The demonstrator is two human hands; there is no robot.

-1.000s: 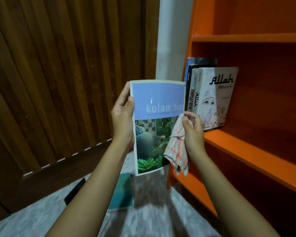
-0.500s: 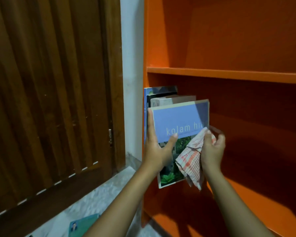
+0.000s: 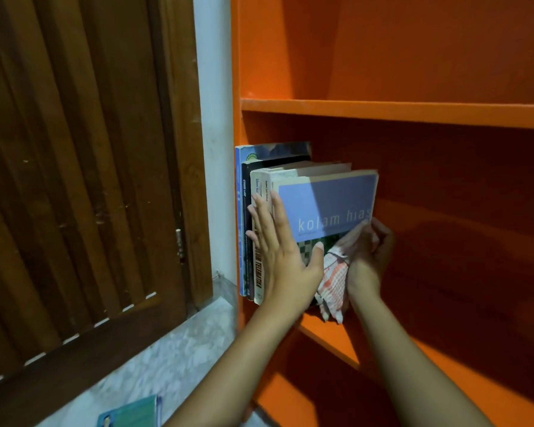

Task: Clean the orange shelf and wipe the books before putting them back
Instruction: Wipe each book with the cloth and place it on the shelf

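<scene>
Step in hand: sliding the "kolam hias" book (image 3: 330, 204) upright into the row of books (image 3: 258, 282), as its right-hand end; judged nearly home, spine about level with the neighbouring spines.
Place: left end of the middle board (image 3: 327, 334) of the orange shelf (image 3: 383, 114), with the row hard against the left side wall.
Left hand (image 3: 282, 254): flat and wide, fingers straight, palm on the book's spine edge, fingertips reaching over the neighbouring spines; pinching nothing.
Right hand (image 3: 369, 257): curled round a bunched checked cloth (image 3: 333, 282), close against the lower right of the cover; cloth touching the cover and hanging toward the board's front edge.
Doing it well: push with the flat palm, square to the spine, to avoid buckling the thin cover; steady the free right face with the cloth hand until upright; keep the cloth's tail out from under the bottom edge; ease off once flush with the row.
Book: thin glossy softcover, lilac band above a garden photograph, pale page edges.
Neighbours: paperbacks with cream, black and blue spines, slightly worn.
Cloth: soft, limp weave, white with orange-red checks.
Shelf: smooth painted boards, flat, square-edged.
Risk: slim book at a row's end, apt to lean rightward once released.
Left to do: teal book (image 3: 130, 411) lying on the speckled floor (image 3: 167, 359) near the slatted wooden door (image 3: 74, 180); judged not yet shelved.
</scene>
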